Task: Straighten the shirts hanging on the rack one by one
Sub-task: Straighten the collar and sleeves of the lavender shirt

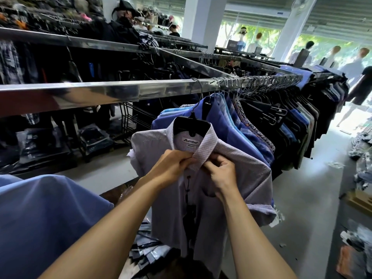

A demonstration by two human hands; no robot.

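Observation:
A pale lilac short-sleeved shirt hangs on a black hanger from the shiny metal rail, facing me. My left hand pinches the left collar edge at the shirt's neck opening. My right hand pinches the right collar point just beside it; the two hands almost touch. Behind this shirt hang blue and plaid shirts, then a long row of dark shirts packed along the same rail to the right.
A blue shirt fills the lower left, close to me. A second rail with dark clothes runs behind. Packaged garments lie on the floor below, more piles at the right. People stand in the aisle far right.

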